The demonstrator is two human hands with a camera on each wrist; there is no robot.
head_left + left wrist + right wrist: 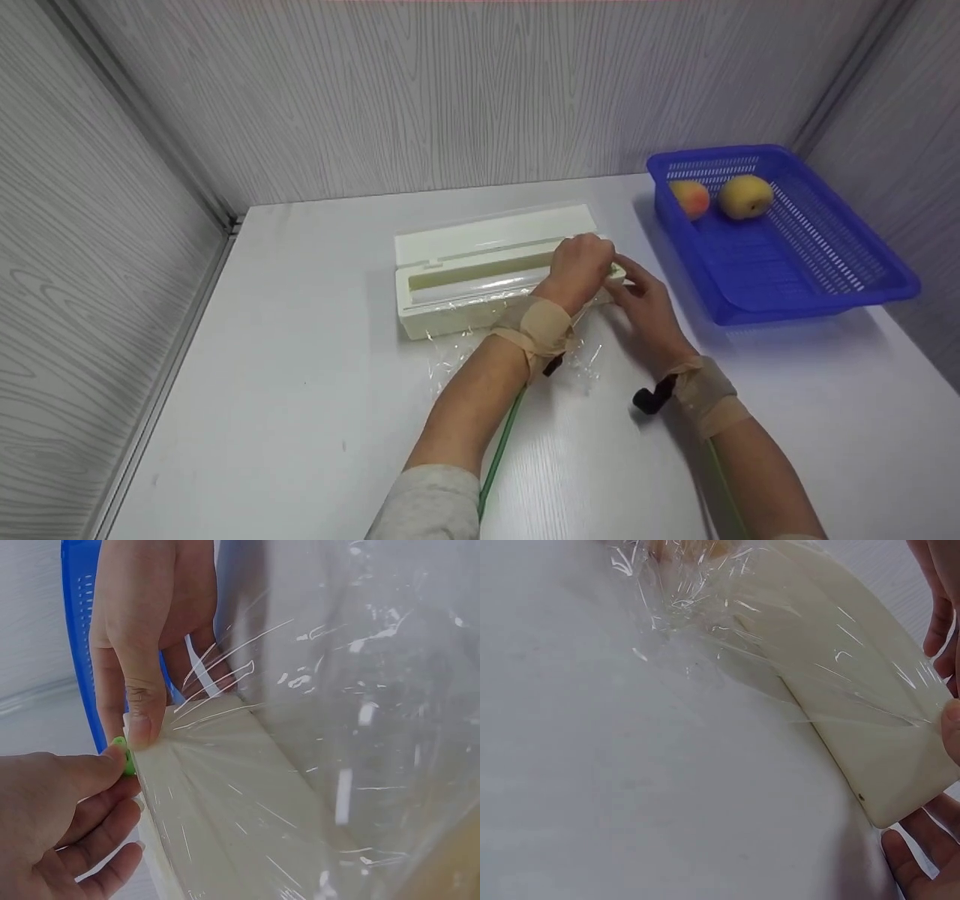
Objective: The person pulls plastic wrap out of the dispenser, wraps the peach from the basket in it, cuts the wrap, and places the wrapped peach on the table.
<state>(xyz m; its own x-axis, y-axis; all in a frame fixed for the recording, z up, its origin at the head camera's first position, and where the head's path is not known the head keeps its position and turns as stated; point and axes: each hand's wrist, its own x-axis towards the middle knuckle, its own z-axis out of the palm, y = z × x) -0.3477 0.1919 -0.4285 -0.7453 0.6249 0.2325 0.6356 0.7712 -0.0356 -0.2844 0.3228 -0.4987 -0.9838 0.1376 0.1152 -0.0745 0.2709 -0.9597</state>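
Note:
A cream plastic wrap dispenser (435,324) lies on the white table with its lid (495,230) tipped back and a film roll (480,286) inside. Clear plastic wrap (360,712) hangs over its front and crumples on the table. At the box's right end, my left hand (581,262) pinches a small green slider (127,757) between thumb and finger. My right hand (645,300) grips that same end, its thumb (142,712) pressing the film on the box edge and its fingers (911,851) at the underside. The left hand partly hides the roll in the head view.
A blue plastic basket (750,304) stands to the right of the dispenser, with two yellowish fruits (746,197) in its far left corner. Grey wood-grain panels (420,97) enclose the table at the back and sides. Green cables (501,450) run along both forearms.

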